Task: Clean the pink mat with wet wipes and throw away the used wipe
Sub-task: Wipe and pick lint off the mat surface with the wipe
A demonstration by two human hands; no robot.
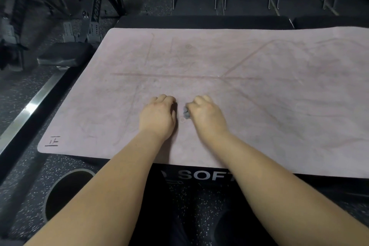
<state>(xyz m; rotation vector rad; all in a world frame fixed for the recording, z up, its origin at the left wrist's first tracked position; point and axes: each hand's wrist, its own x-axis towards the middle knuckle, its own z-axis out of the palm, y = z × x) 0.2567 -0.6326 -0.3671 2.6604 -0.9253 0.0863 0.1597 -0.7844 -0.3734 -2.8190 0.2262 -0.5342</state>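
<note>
Right hand [207, 114]: pinching balled grey wipe [186, 113], mid-frame.
Left hand [157, 114]: curled on pink mat [259, 86]; contents unclear.
Technique: flatten wipe, overlap strokes.

Dim, even indoor light; glare streaks the metal rail [30, 109] at left; a dark shadow edges the left hand [157, 116] on the pink mat [259, 106]; soft focus; wide-angle bending at the edges.

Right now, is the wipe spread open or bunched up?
Bunched up: the wipe is a small grey wad pinched in the right hand, against the pink mat.
</note>
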